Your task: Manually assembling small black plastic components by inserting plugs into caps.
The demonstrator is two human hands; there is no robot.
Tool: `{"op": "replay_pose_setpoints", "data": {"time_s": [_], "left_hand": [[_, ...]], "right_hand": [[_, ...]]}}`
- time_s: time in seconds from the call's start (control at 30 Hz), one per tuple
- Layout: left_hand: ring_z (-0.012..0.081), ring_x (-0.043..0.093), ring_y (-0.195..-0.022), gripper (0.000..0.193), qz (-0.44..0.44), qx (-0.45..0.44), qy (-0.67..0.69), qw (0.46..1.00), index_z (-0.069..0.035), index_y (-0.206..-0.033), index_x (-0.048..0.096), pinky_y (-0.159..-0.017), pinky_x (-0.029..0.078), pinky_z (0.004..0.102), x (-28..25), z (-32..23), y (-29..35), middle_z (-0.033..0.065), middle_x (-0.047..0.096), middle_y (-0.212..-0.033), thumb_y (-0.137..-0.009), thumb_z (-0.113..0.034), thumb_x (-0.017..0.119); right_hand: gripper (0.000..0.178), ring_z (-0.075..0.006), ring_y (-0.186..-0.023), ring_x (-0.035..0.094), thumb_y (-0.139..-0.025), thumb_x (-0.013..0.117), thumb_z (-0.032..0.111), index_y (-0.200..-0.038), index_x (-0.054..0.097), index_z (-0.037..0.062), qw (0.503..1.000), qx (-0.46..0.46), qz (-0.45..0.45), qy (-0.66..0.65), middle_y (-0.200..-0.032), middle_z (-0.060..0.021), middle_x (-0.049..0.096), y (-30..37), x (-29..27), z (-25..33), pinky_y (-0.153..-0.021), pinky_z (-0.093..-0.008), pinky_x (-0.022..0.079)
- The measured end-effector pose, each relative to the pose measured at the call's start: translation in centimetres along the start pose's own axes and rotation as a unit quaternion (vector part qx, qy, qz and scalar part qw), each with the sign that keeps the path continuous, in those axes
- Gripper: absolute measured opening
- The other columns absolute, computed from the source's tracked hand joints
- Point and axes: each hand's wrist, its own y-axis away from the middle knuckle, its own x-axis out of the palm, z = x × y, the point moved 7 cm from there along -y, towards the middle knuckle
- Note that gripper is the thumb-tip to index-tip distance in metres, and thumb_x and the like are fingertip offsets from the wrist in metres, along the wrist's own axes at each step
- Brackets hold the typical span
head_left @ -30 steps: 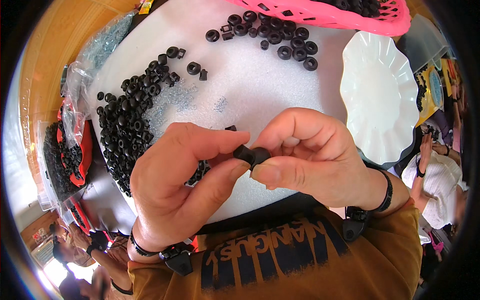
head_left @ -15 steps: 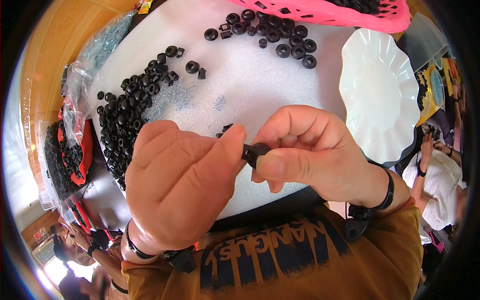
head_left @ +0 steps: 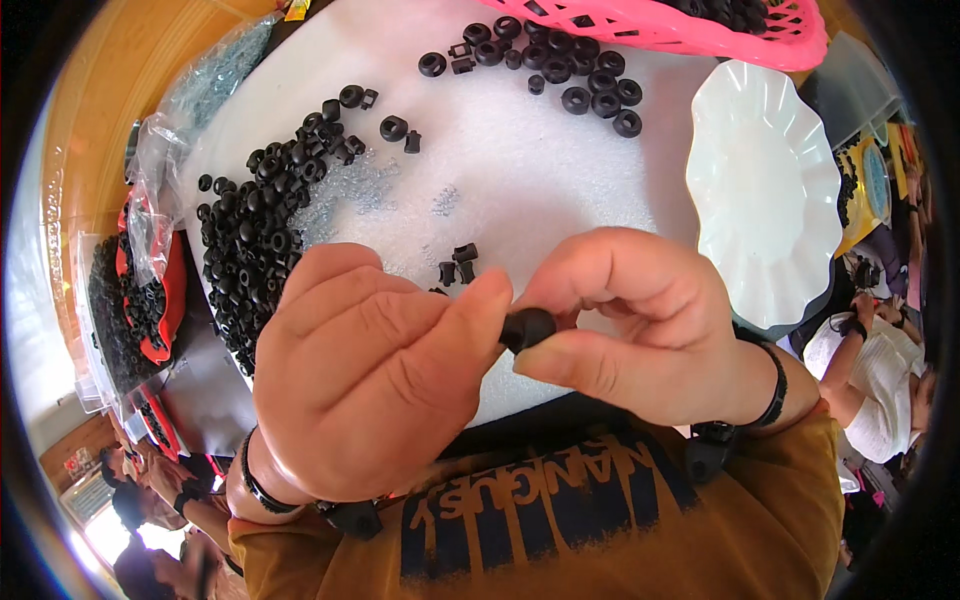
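Note:
Between the fingertips of both hands is a small black cord lock with a rounded, smooth end. My left hand grips its left side with thumb and finger, and the back of that hand hides part of it. My right hand pinches the rounded end between thumb and forefinger, its other fingers curled. Just beyond the fingertips lie several loose black plungers. Small clear-grey springs are scattered farther off, beside a large heap of black cord lock parts at the left.
White foam sheet covers the work surface. Round black cord lock shells lie at the far side near a pink basket. A white scalloped dish stands right; plastic bags lie left. Other people sit at both sides.
The cord lock has turned so its rounded end now faces up, and both hands have shifted slightly right. The loose plungers beyond my fingers show more fully. The view has shifted a little.

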Motion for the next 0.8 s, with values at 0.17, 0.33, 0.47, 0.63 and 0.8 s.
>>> {"op": "replay_pose_setpoints", "data": {"time_s": [0.17,0.33,0.47,0.63,0.8], "left_hand": [[0.0204,0.047,-0.052,0.030,0.013,-0.046,0.071,0.996,0.006,-0.092,0.061,-0.052,0.036,0.0317,0.5,0.8,0.2,0.0079,0.054,-0.064,-0.062,0.007,0.064],[0.0165,0.048,-0.048,0.032,-0.032,-0.020,0.001,0.999,0.004,-0.090,0.062,-0.045,0.035,0.0287,0.5,0.2,0.5,0.0031,0.053,-0.061,-0.058,0.007,0.066],[0.0166,0.048,-0.049,0.032,0.015,-0.075,0.101,0.992,0.004,-0.089,0.063,-0.045,0.036,0.0289,0.7,1.2,0.5,0.0034,0.053,-0.061,-0.058,0.007,0.067],[0.0156,0.048,-0.047,0.027,-0.048,-0.011,-0.038,0.998,0.006,-0.086,0.062,-0.043,0.036,0.0286,0.8,-0.2,0.5,0.0044,0.053,-0.060,-0.060,0.007,0.066],[0.0147,0.048,-0.045,0.022,-0.061,0.007,-0.073,0.995,0.007,-0.085,0.061,-0.042,0.035,0.0276,0.8,-0.8,0.7,0.0045,0.054,-0.060,-0.063,0.007,0.065]], "right_hand": [[0.022,-0.0124,-0.066,0.054,-0.074,0.067,0.000,-0.093,0.055,-0.0009,0.986,-0.074,-0.013,0.146,-0.079,-0.0059,0.057,-0.1,-0.2,1.1,-0.059,-0.0230,0.043],[0.025,-0.0181,-0.062,0.057,-0.072,0.069,0.002,-0.093,0.056,0.0001,0.954,-0.141,-0.017,0.264,-0.076,-0.0085,0.059,0.0,0.0,1.8,-0.054,-0.0255,0.044],[0.026,-0.0206,-0.060,0.058,-0.069,0.071,0.002,-0.091,0.056,0.0005,0.935,-0.194,-0.028,0.297,-0.076,-0.0095,0.060,0.2,0.2,2.2,-0.051,-0.0275,0.045],[0.026,-0.0209,-0.061,0.058,-0.069,0.071,0.002,-0.090,0.056,0.0011,0.934,-0.180,-0.038,0.304,-0.077,-0.0096,0.060,0.2,0.0,2.3,-0.052,-0.0275,0.045],[0.026,-0.0214,-0.065,0.060,-0.069,0.071,0.001,-0.091,0.056,0.0009,0.945,-0.174,-0.036,0.275,-0.080,-0.0101,0.061,0.2,-0.2,2.1,-0.055,-0.0267,0.046]]}}
